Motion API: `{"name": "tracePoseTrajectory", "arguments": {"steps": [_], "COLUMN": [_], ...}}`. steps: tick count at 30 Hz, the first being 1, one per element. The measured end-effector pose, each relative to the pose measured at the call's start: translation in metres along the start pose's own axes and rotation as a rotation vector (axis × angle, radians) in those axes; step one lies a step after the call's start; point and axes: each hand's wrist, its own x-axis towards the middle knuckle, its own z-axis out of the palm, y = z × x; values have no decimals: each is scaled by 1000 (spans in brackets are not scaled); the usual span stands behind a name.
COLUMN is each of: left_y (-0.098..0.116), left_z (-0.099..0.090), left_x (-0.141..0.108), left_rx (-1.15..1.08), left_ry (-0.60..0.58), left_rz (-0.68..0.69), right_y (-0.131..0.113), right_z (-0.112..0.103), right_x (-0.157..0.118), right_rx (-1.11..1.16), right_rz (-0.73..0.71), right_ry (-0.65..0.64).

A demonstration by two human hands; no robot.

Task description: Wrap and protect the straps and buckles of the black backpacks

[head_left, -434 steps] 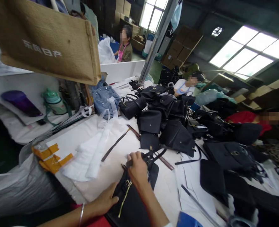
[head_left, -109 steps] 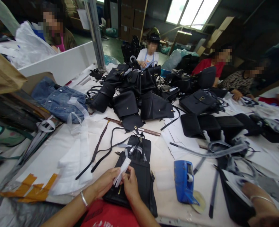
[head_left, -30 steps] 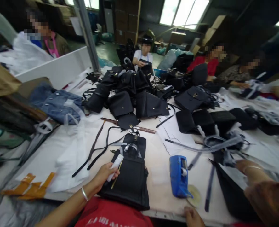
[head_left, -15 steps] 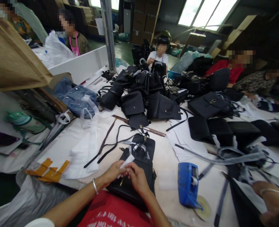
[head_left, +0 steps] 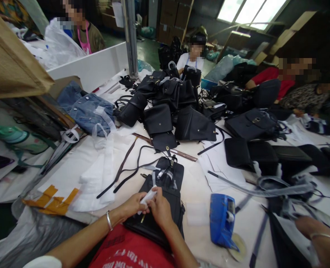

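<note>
White, thin strip (head_left: 149, 196) (paper or foam, can't tell which) in the head view, held up over a black bag (head_left: 147, 225) lying at the tabletop's (head_left: 197, 240) near edge. Left hand (head_left: 135, 206) pinched on the strip's lower part; right hand (head_left: 161, 208) closed on its upper right side, the two sets of fingers close together. Strip judged very light, soft, easily creased; best taken by its long edges, thumb against fingertip. Bag looks supple, smooth, perhaps a little slippery, of modest weight; surest hold likely its sides, clear of the gold zip pull (head_left: 142, 218). Blue tape dispenser (head_left: 221, 219) to the right, near the same edge. Pile of black bags (head_left: 172, 93) toward the tabletop's far edge.
</note>
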Motion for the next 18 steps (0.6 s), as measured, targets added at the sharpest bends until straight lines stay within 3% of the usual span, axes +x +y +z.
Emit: {"name": "tracePoseTrajectory", "arguments": {"steps": [4,10,14,18], "left_y": [1,-4,-3,2], "left_z": [0,0,-9,-19], "left_x": [1,6,8,10], "left_rx": [-3,-83,-253,-332], "left_ry": [-7,109,42,-59], "left_rz": [4,-22,-85,-164], "right_y": [7,10,12,23], "right_z": [2,11,11,1], "right_x": [3,1,3,12], "right_rx": [122,126,57,-107], "right_rz": [22,8,-82,-272], "right_ry": [16,76,62,-23]}}
